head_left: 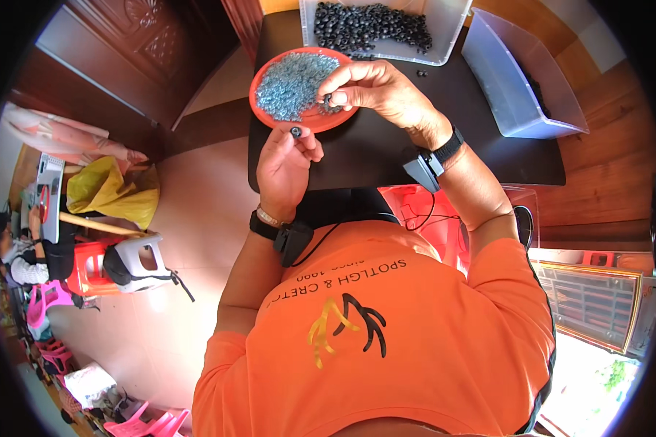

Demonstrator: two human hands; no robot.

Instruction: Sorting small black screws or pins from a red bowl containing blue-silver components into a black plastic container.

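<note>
Between the thumb and fingers of my left hand (284, 166) is a small round black part (296, 132) with a hole or lighter centre. My right hand (388, 93) reaches over the right side of a red round plate (315, 124) and pinches another small dark part (327, 99), partly covered by the fingertips. Heaped on the plate are many small, clear bluish pieces (288, 84). Behind it, a clear plastic bin (444, 51) holds a pile of small black parts (368, 28). The pieces are too small to name exactly.
A second translucent bin (506, 87) with some dark parts stands on the right of the dark table (444, 160). One loose black part (422, 73) lies near the first bin. At the far left, another person (29, 251) sits near a yellow bag (116, 193) and stools (87, 269).
</note>
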